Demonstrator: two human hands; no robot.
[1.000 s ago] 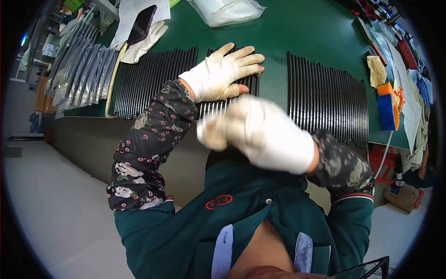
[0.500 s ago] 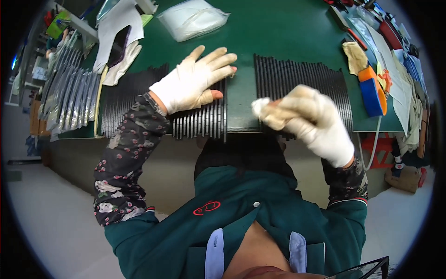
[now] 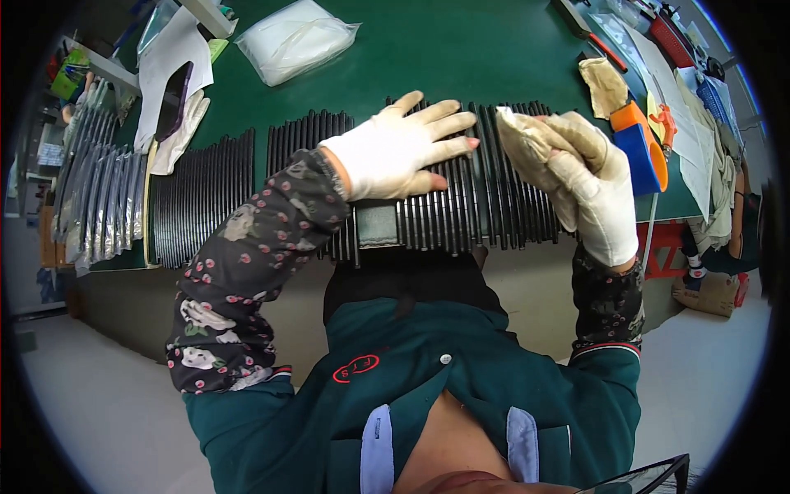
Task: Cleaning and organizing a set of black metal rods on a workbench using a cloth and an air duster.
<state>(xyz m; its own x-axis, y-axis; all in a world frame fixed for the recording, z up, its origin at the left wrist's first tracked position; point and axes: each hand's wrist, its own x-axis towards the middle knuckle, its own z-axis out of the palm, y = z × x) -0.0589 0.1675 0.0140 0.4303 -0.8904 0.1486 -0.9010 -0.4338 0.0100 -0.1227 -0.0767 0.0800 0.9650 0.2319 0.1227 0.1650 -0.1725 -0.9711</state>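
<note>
Green tabletop spreads beyond the left hand, palm down, fingers fanned over black rods; right of those fingertips, the right hand curls its fingers around a pale cloth.

workshop | green workbench | rows of black rods | plastic-bagged packs

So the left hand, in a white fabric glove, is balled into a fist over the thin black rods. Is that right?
Not a fist: the head view shows the left hand, in a white fabric glove, spread wide open over the thin black rods.
</note>
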